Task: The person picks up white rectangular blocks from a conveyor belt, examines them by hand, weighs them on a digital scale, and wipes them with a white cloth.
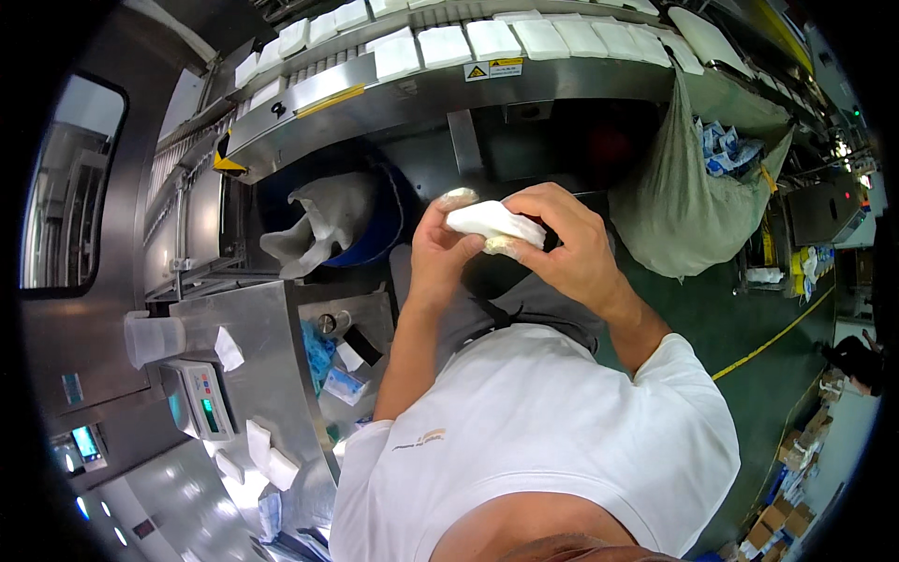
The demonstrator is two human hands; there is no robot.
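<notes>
Well, my left hand [436, 251] and right hand [567, 238] pinch the white pad [492, 221] between them, short of the conveyor [421, 105]; light, even fingertip pressure should avoid creasing it, though I can't tell whether it's folded.

The fingers [548, 202] partly hide the held white pad [489, 221].

L hand [438, 251] & R hand [573, 242] curled close tog., 2 arms [410, 361] bent.
</notes>
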